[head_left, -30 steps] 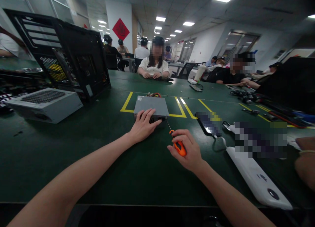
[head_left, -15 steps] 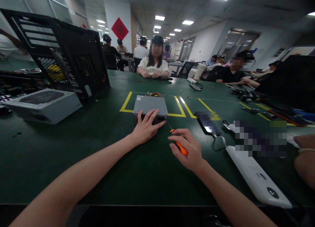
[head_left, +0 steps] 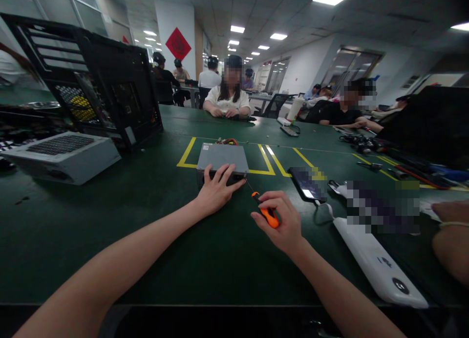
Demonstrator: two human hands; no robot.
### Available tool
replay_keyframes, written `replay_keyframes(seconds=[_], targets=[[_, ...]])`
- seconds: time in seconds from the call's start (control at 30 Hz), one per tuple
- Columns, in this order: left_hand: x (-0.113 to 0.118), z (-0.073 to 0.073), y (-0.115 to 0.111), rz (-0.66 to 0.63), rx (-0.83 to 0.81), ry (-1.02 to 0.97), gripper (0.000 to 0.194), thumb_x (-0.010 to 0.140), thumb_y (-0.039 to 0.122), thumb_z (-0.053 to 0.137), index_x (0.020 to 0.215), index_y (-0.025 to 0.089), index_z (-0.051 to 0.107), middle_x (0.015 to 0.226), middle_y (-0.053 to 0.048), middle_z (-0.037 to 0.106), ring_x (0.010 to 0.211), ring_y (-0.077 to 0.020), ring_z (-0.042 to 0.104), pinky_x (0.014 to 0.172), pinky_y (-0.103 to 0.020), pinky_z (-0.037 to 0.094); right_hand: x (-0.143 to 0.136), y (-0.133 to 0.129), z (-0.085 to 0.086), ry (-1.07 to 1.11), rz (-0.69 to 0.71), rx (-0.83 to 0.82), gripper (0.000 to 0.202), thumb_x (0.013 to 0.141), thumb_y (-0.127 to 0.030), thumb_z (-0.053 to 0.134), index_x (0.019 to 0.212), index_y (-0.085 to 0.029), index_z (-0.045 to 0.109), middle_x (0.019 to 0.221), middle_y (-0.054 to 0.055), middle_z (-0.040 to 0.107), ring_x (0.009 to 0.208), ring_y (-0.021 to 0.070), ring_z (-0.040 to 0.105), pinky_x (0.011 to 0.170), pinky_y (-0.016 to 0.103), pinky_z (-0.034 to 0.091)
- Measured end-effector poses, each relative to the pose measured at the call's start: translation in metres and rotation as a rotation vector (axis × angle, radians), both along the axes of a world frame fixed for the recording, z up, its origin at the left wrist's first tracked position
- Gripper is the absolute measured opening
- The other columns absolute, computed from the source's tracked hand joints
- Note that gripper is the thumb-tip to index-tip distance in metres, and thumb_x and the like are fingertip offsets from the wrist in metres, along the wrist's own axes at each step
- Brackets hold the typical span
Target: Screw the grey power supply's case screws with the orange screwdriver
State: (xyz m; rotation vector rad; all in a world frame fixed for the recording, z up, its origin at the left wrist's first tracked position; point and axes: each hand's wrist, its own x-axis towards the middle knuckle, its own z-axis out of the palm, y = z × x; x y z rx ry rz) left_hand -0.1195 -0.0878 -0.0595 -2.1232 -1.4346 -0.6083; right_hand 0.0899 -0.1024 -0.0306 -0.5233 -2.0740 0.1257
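Observation:
A grey computer power supply [head_left: 224,157] sits in front of me, a bundle of coloured wires [head_left: 227,141] showing behind it. My left hand [head_left: 216,189] holds it, spread fingers on its top edge and thumb along the near face. Between the fingers and thumb of my right hand [head_left: 280,218] is a screwdriver [head_left: 270,217] with an orange and black handle. Its thin shaft points up and left to the lower right corner of the power supply's near face. The tip is too small to make out there.
At left stand another power supply [head_left: 62,155] and a black computer case [head_left: 98,84]. Right of my hand lie a phone [head_left: 306,184] and a white power bank [head_left: 377,260] on a cable. A person [head_left: 229,98] sits opposite; another person's arm [head_left: 452,240] rests at far right.
My right-hand fingers have shifted on the screwdriver handle, and more of its orange and black surface shows. The left hand and power supply stay in place; the view has moved slightly.

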Motion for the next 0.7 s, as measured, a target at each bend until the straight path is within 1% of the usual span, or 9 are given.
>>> replay_keyframes(seconds=[0.07,0.1,0.23,0.27,0.4,0.47,0.57,0.63,0.7], targets=[[0.0001,-0.0002,0.0003,0.007,0.006,0.0,0.048,0.082,0.021,0.052,0.127,0.037,0.044,0.14,-0.012,0.032,0.129,-0.0313,0.026,0.099,-0.061,0.014,0.0004,-0.0003,0.0005,-0.065,-0.009,0.051,0.007,0.078,-0.023,0.061,0.082,-0.021,0.056,0.092,0.004,0.054,0.078,0.0146,0.057,0.065,0.029,0.049],[0.0,-0.0002,0.0003,0.009,0.007,0.002,0.048,0.083,0.021,0.052,0.127,0.037,0.044,0.14,-0.012,0.032,0.129,-0.0313,0.026,0.099,-0.061,0.014,0.0003,-0.0003,0.0005,-0.082,-0.017,0.057,0.006,0.079,-0.023,0.06,0.084,-0.022,0.058,0.093,0.005,0.054,0.078,0.0146,0.057,0.065,0.029,0.049],[0.0001,0.0007,-0.0006,0.004,-0.002,0.011,0.049,0.083,0.021,0.051,0.128,0.037,0.043,0.14,-0.012,0.032,0.129,-0.0315,0.026,0.099,-0.062,0.015,-0.0007,0.0,-0.0011,-0.021,-0.018,0.008,0.026,0.079,-0.026,0.061,0.102,-0.021,0.051,0.095,0.006,0.056,0.086,0.0169,0.058,0.067,0.03,0.051],[0.0002,0.0009,-0.0008,0.003,-0.003,0.01,0.049,0.082,0.021,0.052,0.128,0.037,0.043,0.14,-0.012,0.032,0.129,-0.0313,0.026,0.099,-0.062,0.014,-0.001,-0.0001,-0.0013,-0.011,-0.011,0.011,0.026,0.078,-0.026,0.062,0.1,-0.021,0.05,0.094,0.006,0.057,0.087,0.0171,0.058,0.068,0.03,0.052],[0.0006,0.0009,-0.001,-0.002,-0.004,-0.003,0.05,0.081,0.019,0.053,0.127,0.037,0.045,0.14,-0.011,0.033,0.129,-0.0315,0.026,0.1,-0.061,0.013,-0.0015,-0.0006,0.0002,-0.098,-0.033,0.103,0.007,0.079,-0.022,0.06,0.084,-0.022,0.055,0.095,0.006,0.056,0.078,0.015,0.058,0.065,0.029,0.05],[0.0005,0.0007,-0.0008,0.001,-0.006,-0.001,0.05,0.081,0.02,0.053,0.127,0.037,0.044,0.14,-0.011,0.033,0.128,-0.0315,0.026,0.1,-0.062,0.013,-0.0018,-0.0005,0.0007,-0.119,-0.059,0.123,0.011,0.08,-0.021,0.059,0.091,-0.023,0.056,0.098,0.007,0.055,0.078,0.0154,0.057,0.064,0.03,0.05],[-0.0002,0.0007,-0.0007,0.008,-0.009,0.014,0.049,0.082,0.022,0.052,0.128,0.037,0.043,0.141,-0.012,0.031,0.129,-0.0314,0.026,0.099,-0.062,0.014,-0.0022,0.0001,-0.0009,-0.046,-0.065,0.104,0.027,0.08,-0.025,0.06,0.104,-0.023,0.048,0.096,0.007,0.055,0.086,0.0177,0.057,0.067,0.031,0.052],[-0.0005,0.0009,-0.0009,0.008,-0.014,0.023,0.049,0.083,0.023,0.051,0.129,0.037,0.042,0.141,-0.013,0.031,0.129,-0.0317,0.026,0.099,-0.062,0.014,-0.0019,0.0001,-0.0026,-0.019,-0.05,0.102,0.026,0.079,-0.026,0.061,0.1,-0.022,0.047,0.093,0.006,0.055,0.086,0.017,0.057,0.065,0.029,0.052],[-0.0006,0.001,-0.0012,0.003,-0.015,0.019,0.048,0.083,0.023,0.051,0.129,0.036,0.043,0.141,-0.013,0.031,0.129,-0.0322,0.026,0.099,-0.062,0.015,-0.001,-0.0004,-0.0035,-0.057,-0.049,0.139,0.017,0.079,-0.024,0.062,0.091,-0.022,0.05,0.092,0.005,0.055,0.079,0.0146,0.058,0.062,0.026,0.05]])
